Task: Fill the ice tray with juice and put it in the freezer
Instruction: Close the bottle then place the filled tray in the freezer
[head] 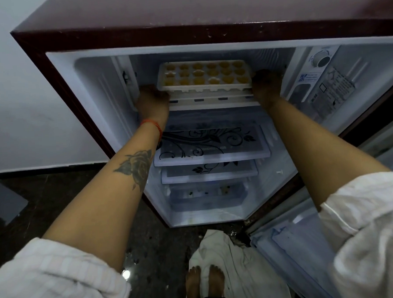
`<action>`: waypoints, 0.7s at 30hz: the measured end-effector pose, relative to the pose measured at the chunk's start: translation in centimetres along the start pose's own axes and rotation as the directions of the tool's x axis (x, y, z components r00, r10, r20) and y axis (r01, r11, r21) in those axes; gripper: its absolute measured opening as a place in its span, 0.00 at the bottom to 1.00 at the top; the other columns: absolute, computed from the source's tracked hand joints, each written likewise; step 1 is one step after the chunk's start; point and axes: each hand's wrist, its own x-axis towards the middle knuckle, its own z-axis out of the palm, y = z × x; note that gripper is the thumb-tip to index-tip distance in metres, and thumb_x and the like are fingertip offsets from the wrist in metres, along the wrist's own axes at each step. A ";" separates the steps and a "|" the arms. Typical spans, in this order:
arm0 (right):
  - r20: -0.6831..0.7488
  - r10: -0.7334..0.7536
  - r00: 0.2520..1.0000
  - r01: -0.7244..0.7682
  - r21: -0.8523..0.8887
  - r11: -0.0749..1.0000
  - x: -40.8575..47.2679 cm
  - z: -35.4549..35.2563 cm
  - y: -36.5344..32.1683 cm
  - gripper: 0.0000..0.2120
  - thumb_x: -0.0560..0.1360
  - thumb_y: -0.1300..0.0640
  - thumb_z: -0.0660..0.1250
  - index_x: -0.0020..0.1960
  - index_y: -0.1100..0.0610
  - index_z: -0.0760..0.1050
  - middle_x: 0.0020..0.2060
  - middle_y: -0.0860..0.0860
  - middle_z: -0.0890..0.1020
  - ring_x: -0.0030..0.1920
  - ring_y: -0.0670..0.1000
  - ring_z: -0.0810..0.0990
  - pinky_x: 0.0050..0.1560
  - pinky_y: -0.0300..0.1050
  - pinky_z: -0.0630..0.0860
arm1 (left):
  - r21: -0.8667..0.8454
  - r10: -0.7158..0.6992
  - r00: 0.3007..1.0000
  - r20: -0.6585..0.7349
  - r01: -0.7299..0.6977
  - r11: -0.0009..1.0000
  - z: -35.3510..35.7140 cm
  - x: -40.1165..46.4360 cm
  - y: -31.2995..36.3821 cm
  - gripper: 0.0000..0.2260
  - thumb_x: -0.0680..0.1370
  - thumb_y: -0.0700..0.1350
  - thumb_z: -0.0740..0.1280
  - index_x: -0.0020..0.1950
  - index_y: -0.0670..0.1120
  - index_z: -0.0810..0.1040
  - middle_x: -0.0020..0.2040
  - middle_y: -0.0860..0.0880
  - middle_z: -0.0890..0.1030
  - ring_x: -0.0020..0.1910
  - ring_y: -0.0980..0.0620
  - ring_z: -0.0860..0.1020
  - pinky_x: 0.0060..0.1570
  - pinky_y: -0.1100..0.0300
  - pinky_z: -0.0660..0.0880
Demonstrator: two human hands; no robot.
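Note:
A white ice tray (205,87) with several cells full of orange juice is level at the mouth of the freezer compartment (272,56), at the top of the open fridge. My left hand (152,101) grips the tray's left end. My right hand (267,86) grips its right end. The fingers of both hands are in shadow against the tray's ends. The tray sits just above the freezer's white front ledge (211,100).
The maroon fridge (37,43) stands open, its door (298,246) swung out at lower right. Glass shelves (212,157) with a black floral print and a crisper drawer (207,196) lie below. A white cloth (231,261) lies on the dark floor under my feet.

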 end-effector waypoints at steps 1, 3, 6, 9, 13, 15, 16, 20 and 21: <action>-0.011 0.028 1.000 -0.028 0.031 0.999 -0.5 0.0 -0.1 0.15 0.80 0.62 0.53 0.38 0.59 0.71 0.40 0.57 0.76 0.40 0.52 0.74 0.33 0.34 0.65 | -0.006 0.022 1.000 0.015 -0.022 1.000 0.3 -0.7 -0.2 0.13 0.76 0.40 0.66 0.59 0.40 0.75 0.54 0.45 0.79 0.51 0.49 0.78 0.46 0.67 0.69; -0.044 -0.019 0.999 0.021 0.056 0.998 -2.4 0.2 0.5 0.13 0.80 0.59 0.56 0.60 0.63 0.74 0.59 0.61 0.77 0.58 0.58 0.75 0.51 0.39 0.69 | 0.051 0.116 0.993 0.039 -0.118 0.992 0.8 -2.2 -0.9 0.24 0.74 0.43 0.69 0.69 0.41 0.68 0.64 0.41 0.74 0.60 0.45 0.75 0.57 0.64 0.71; -0.122 -0.213 0.969 0.221 0.058 0.974 -6.4 0.3 2.1 0.20 0.78 0.58 0.60 0.69 0.62 0.68 0.65 0.61 0.73 0.65 0.60 0.72 0.64 0.44 0.68 | 0.113 0.313 0.946 0.081 -0.320 0.941 1.0 -6.1 -2.3 0.28 0.74 0.41 0.70 0.72 0.41 0.65 0.69 0.39 0.67 0.68 0.43 0.68 0.67 0.60 0.64; -0.175 -0.295 0.939 0.315 0.099 0.944 -11.5 1.4 4.6 0.20 0.78 0.58 0.62 0.68 0.63 0.69 0.60 0.63 0.76 0.60 0.61 0.73 0.59 0.43 0.67 | 0.134 0.350 0.928 0.130 -0.366 0.921 1.3 -9.7 -4.3 0.27 0.75 0.41 0.69 0.71 0.41 0.65 0.70 0.39 0.67 0.69 0.42 0.67 0.69 0.52 0.65; -0.109 -0.305 0.946 0.315 0.092 0.945 -17.2 3.2 8.4 0.20 0.77 0.56 0.61 0.67 0.63 0.70 0.62 0.61 0.76 0.62 0.61 0.73 0.63 0.48 0.67 | 0.157 0.267 0.937 0.224 -0.305 0.939 1.7 -13.5 -7.0 0.25 0.76 0.41 0.68 0.71 0.43 0.67 0.69 0.41 0.69 0.66 0.43 0.70 0.65 0.51 0.69; -0.052 -0.284 0.958 0.287 0.061 0.956 -20.0 3.6 10.2 0.21 0.78 0.55 0.60 0.68 0.63 0.69 0.63 0.60 0.75 0.63 0.60 0.73 0.65 0.48 0.67 | 0.185 0.244 0.921 0.303 -0.308 0.933 1.8 -15.5 -8.5 0.23 0.76 0.40 0.68 0.70 0.42 0.68 0.68 0.41 0.71 0.65 0.44 0.71 0.64 0.56 0.68; -0.011 -0.276 0.961 0.276 0.042 0.960 -21.6 3.6 10.9 0.22 0.77 0.54 0.60 0.69 0.63 0.68 0.63 0.61 0.74 0.63 0.60 0.72 0.66 0.50 0.68 | 0.205 0.227 0.910 0.346 -0.309 0.929 1.8 -16.5 -9.2 0.23 0.76 0.40 0.68 0.70 0.41 0.68 0.67 0.41 0.71 0.65 0.44 0.71 0.64 0.57 0.67; 0.239 -0.195 0.951 0.215 -0.057 0.975 -28.0 3.5 13.9 0.25 0.76 0.52 0.61 0.69 0.63 0.67 0.66 0.63 0.71 0.65 0.63 0.70 0.67 0.55 0.67 | 0.315 0.095 0.857 0.507 -0.286 0.905 1.3 -20.4 -12.4 0.22 0.77 0.43 0.67 0.70 0.42 0.68 0.68 0.41 0.70 0.66 0.42 0.70 0.63 0.55 0.67; 0.297 -0.139 0.945 0.173 -0.090 0.981 -29.5 3.4 14.9 0.26 0.76 0.51 0.62 0.70 0.63 0.66 0.67 0.63 0.70 0.67 0.63 0.68 0.68 0.54 0.66 | 0.344 0.058 0.837 0.544 -0.286 0.894 1.1 -21.4 -13.3 0.22 0.77 0.43 0.67 0.70 0.42 0.67 0.68 0.41 0.70 0.67 0.41 0.70 0.63 0.54 0.67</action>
